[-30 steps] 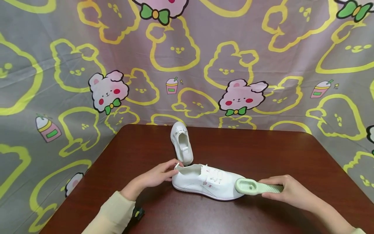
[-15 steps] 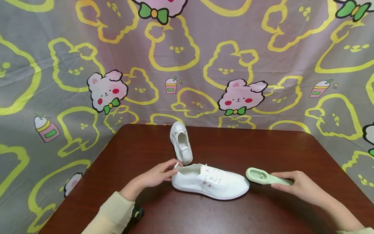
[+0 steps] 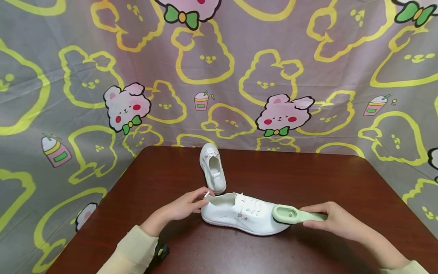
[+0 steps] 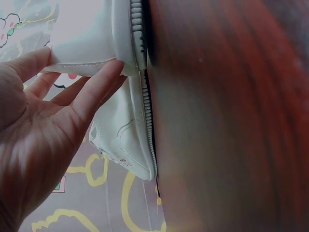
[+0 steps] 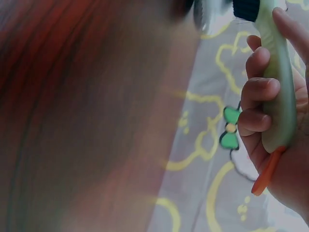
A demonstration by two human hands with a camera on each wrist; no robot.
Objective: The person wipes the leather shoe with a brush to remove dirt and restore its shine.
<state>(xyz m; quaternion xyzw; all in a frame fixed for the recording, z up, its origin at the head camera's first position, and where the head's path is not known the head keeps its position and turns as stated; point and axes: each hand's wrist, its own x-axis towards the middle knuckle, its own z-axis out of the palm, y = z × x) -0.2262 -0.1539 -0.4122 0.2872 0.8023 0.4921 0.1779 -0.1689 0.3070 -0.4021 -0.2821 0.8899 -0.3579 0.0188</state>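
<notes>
A grey-mauve curtain (image 3: pixel 236 91) with yellow outlined bears and pink-cheeked faces fills the upper part of the head view and runs down its left edge. Below it a dark red-brown table (image 3: pixel 246 253) spreads across the lower middle. The near shoe (image 3: pixel 227 213), white with white laces and small reddish lettering on its side, stands sole down just below the frame's centre, toe to the right. Behind its heel, the far shoe (image 3: pixel 213 167), also white, points its toe at the upper edge of the table. The left hand (image 3: pixel 184 205), lower left of centre with a cream sleeve behind it, pinches the near shoe's heel between thumb and fingers. The right hand (image 3: pixel 337 220), at lower right, has its fingers wrapped round the handle of a pale green brush (image 3: pixel 299 215). The brush head lies over the near shoe's toe; whether the bristles press on it cannot be told for certain. A small dark object (image 3: pixel 161 251), too obscured to name, sits beside the left sleeve at lower left. At lower right of the right wrist view, an orange loop (image 5: pixel 269 171) hangs from the brush's handle end.
</notes>
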